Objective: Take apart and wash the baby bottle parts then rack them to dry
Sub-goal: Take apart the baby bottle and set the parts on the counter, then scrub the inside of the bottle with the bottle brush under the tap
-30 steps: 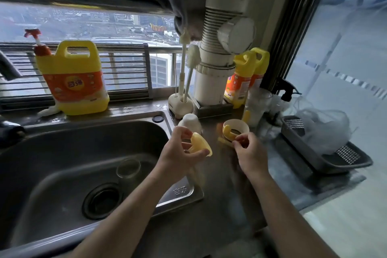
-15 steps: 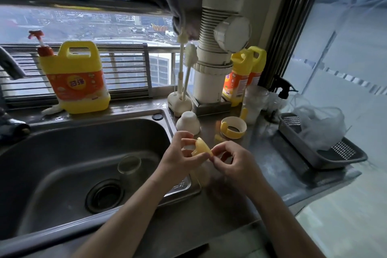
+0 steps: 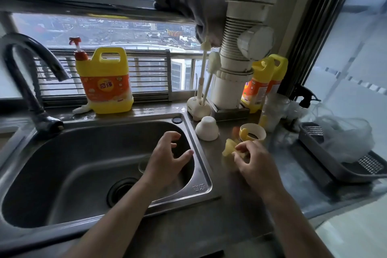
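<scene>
My right hand (image 3: 254,160) pinches a small yellow bottle part (image 3: 229,147) just above the steel counter, right of the sink. My left hand (image 3: 167,158) hovers over the sink's right side with fingers spread and loosely curled, holding nothing. Beneath it the clear glass bottle body (image 3: 143,166) stands in the basin, mostly hidden by the hand. A yellow collar ring with handles (image 3: 252,132) lies on the counter behind my right hand. Left of the ring a white cap (image 3: 207,128) sits upside down.
The steel sink (image 3: 199,138) has a drain (image 3: 122,191) and a dark tap (image 3: 31,81) at the left. A yellow detergent jug (image 3: 106,84) stands on the sill. Bottle brushes in a stand (image 3: 199,107) sit behind the cap. A grey drying tray (image 3: 333,165) holding a plastic bag is at the right.
My left hand has let go of the yellow part and moved left over the sink. The right hand now holds that part alone and has carried it right, toward the collar ring.
</scene>
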